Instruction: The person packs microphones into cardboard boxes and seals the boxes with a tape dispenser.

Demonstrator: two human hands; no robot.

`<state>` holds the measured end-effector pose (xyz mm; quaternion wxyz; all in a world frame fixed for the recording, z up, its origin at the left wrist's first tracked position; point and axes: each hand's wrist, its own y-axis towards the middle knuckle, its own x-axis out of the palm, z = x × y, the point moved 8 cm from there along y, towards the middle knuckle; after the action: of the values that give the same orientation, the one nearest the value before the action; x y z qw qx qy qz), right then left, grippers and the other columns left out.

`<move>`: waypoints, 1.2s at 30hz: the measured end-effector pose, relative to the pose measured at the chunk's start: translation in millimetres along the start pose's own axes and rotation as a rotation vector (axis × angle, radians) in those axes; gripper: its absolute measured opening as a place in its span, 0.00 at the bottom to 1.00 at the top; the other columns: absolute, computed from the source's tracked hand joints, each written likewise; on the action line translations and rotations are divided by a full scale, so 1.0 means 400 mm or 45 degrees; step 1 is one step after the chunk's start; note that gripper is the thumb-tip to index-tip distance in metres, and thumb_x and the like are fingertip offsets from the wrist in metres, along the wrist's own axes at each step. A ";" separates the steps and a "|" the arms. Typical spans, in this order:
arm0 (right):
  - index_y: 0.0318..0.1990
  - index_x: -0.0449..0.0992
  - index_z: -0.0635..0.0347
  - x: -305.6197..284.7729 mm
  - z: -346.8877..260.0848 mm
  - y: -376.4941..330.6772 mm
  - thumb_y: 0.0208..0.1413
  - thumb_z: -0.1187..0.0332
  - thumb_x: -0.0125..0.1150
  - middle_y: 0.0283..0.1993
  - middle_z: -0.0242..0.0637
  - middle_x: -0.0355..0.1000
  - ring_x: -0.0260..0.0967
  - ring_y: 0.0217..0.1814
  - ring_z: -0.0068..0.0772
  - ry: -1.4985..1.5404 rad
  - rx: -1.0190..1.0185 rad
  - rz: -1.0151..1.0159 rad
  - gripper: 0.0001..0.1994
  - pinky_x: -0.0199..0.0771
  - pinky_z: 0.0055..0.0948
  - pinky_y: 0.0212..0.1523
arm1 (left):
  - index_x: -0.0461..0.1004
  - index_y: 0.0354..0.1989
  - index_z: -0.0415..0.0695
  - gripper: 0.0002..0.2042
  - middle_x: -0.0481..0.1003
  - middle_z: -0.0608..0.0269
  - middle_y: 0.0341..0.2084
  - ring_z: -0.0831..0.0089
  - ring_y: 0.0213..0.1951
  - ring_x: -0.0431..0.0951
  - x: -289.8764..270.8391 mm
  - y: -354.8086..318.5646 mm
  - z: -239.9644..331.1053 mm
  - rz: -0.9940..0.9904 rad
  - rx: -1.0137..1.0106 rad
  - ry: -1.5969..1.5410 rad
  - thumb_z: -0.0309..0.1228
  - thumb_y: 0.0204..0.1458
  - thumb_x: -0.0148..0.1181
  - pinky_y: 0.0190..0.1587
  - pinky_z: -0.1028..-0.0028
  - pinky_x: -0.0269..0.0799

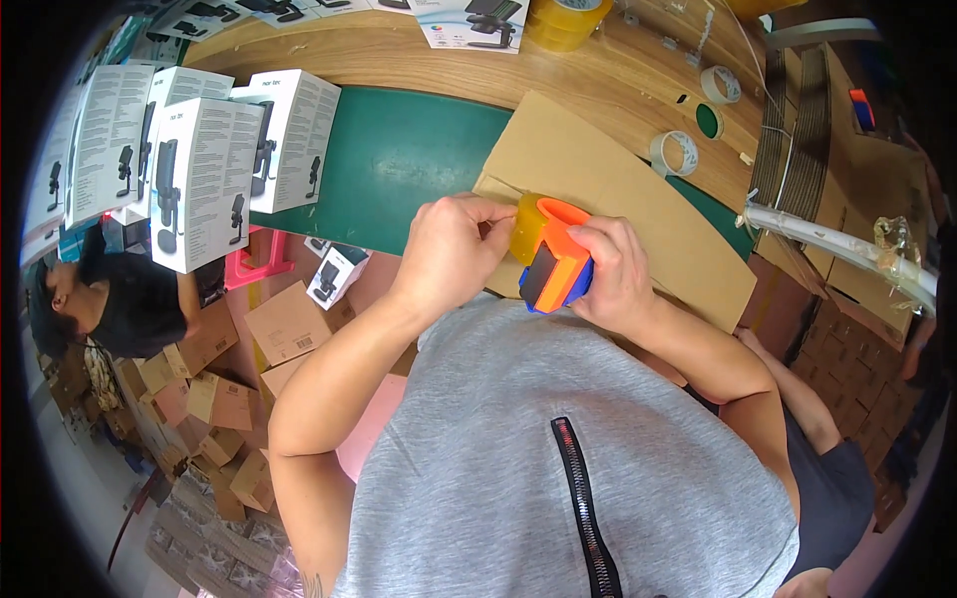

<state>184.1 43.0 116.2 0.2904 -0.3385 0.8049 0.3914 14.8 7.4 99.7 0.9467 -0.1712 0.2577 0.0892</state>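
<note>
An orange and blue tape dispenser (560, 261) is in my right hand (620, 271), its fingers wrapped round the body. It carries a roll of yellowish packing tape (525, 231) on its left side. My left hand (451, 245) is closed in a pinch, thumb and forefinger at the edge of that roll. Whether a loose tape end lies between the fingertips is too small to see. Both hands are over the near part of a flat brown cardboard piece (608, 184), which lies across the green mat (409, 149) on the bench.
White printed product boxes (206, 184) stand at the left bench edge. Thick tape rolls (568, 22) and empty tape cores (675, 152) lie at the back. Flattened cardboard (867, 159) and a white pipe (842, 249) are at right. A person (140, 304) and cartons (289, 324) are lower left; another person (827, 478) is close at right.
</note>
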 end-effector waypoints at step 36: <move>0.55 0.60 0.60 0.007 0.001 0.002 0.33 0.71 0.79 0.46 0.48 0.68 0.69 0.42 0.48 -0.029 0.018 -0.009 0.40 0.71 0.40 0.41 | 0.77 0.37 0.35 0.07 0.78 0.58 0.27 0.77 0.25 0.75 0.009 -0.038 0.002 0.185 0.205 0.161 0.25 0.52 0.60 0.29 0.76 0.71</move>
<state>182.0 42.8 114.4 0.3033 -0.3349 0.8031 0.3884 22.1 -6.1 102.5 0.9303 -0.0810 0.3350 0.1255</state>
